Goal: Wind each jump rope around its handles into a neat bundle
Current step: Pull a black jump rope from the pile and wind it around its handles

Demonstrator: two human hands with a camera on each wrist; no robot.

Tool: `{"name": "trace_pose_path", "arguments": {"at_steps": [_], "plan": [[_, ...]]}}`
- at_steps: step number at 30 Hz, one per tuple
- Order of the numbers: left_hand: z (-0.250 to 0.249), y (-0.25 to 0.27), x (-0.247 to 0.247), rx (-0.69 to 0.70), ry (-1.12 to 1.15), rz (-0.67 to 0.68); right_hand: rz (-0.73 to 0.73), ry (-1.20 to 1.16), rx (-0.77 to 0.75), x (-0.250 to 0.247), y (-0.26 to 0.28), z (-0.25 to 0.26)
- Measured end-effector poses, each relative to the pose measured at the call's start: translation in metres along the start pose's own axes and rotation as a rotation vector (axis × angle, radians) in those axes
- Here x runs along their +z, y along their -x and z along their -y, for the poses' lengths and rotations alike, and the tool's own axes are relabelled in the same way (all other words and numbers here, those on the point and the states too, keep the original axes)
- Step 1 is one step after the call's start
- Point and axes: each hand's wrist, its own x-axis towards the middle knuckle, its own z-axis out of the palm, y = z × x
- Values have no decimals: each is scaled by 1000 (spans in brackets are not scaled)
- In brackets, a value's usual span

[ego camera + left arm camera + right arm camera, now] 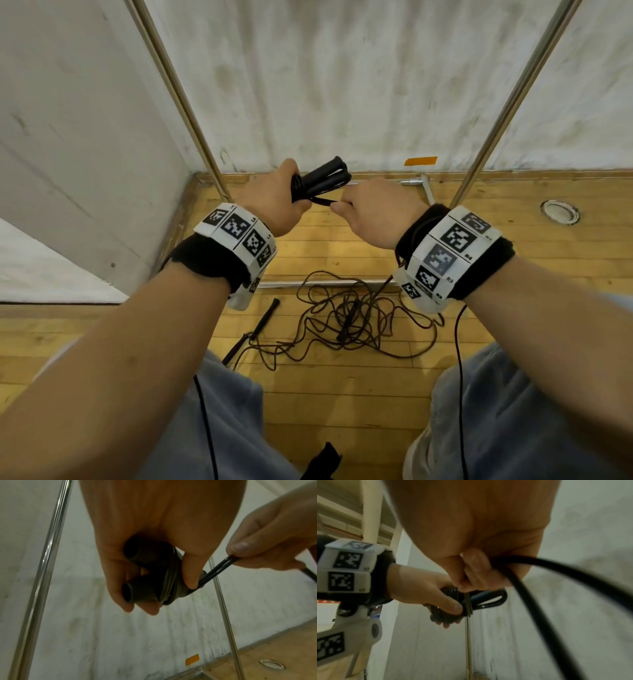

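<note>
My left hand grips a black jump rope bundle: two handles side by side with cord coiled round them. My right hand pinches a doubled loop of the cord's end just right of the bundle, pulled taut. The same bundle shows below the pinching fingers in the right wrist view. Another jump rope lies loose and tangled on the wooden floor between my knees, one black handle off to its left.
Two slanted metal poles rise against the white wall ahead. A metal bar lies on the floor below my wrists. An orange tape patch and a round floor fitting sit at the right.
</note>
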Motion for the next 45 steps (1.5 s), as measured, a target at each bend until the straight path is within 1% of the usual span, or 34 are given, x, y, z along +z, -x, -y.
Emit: {"name": "trace_pose_path", "arguments": {"at_steps": [3, 6, 8, 11, 13, 15, 17, 19, 21, 24, 26, 27, 28, 29, 32, 34, 36, 38, 40, 42, 43, 44, 45], "plan": [[-6, 0, 12, -12, -72, 83, 47, -27, -52, -2, 1, 2], [-14, 2, 22, 15, -156, 183, 116, -89, -79, -2, 4, 3], [-20, 4, 25, 61, -204, 207, 66, -118, -87, -2, 2, -2], [-32, 10, 26, 127, -203, 161, -79, -175, -47, -3, -1, -10], [-39, 11, 24, 147, -175, 133, -155, -215, -19, -4, -3, -15], [-41, 12, 21, 145, -139, 108, -193, -259, 19, -5, -5, -20], [-43, 14, 21, 153, -109, 110, -190, -324, 75, -6, -8, -27], [-43, 17, 19, 175, -43, 140, -145, -455, 127, -10, -9, -37], [-42, 20, 13, 191, 71, 151, -77, -609, 159, -14, -9, -45], [-42, 25, 0, 225, 267, 146, 6, -830, 153, -18, -6, -52], [-43, 30, -8, 246, 438, 139, 9, -1100, 138, -15, -6, -51], [-44, 31, -12, 239, 525, 131, 6, -1247, 167, -12, -7, -49], [-45, 32, -15, 220, 603, 120, -6, -1345, 202, -9, -8, -46], [-45, 32, -17, 197, 670, 106, -24, -1371, 217, -5, -8, -42], [-43, 28, -20, 140, 760, 28, -61, -1382, 175, 7, -8, -29], [-41, 24, -20, 79, 790, -28, -131, -1333, 168, 10, -9, -22], [-37, 19, -22, 6, 820, -82, -224, -1108, 116, 13, -8, -16], [-34, 16, -24, -2, 802, -94, -282, -820, 36, 15, -7, -12], [-33, 16, -24, 11, 754, -84, -254, -572, 3, 17, -6, -10], [-35, 17, -22, 19, 716, -67, -195, -369, 50, 20, -8, -11], [-36, 18, -20, 31, 702, -61, -171, -324, 98, 22, -10, -12], [-38, 19, -19, 47, 687, -58, -137, -327, 145, 22, -10, -12], [-40, 19, -18, 63, 670, -58, -94, -393, 181, 22, -10, -11]]}}
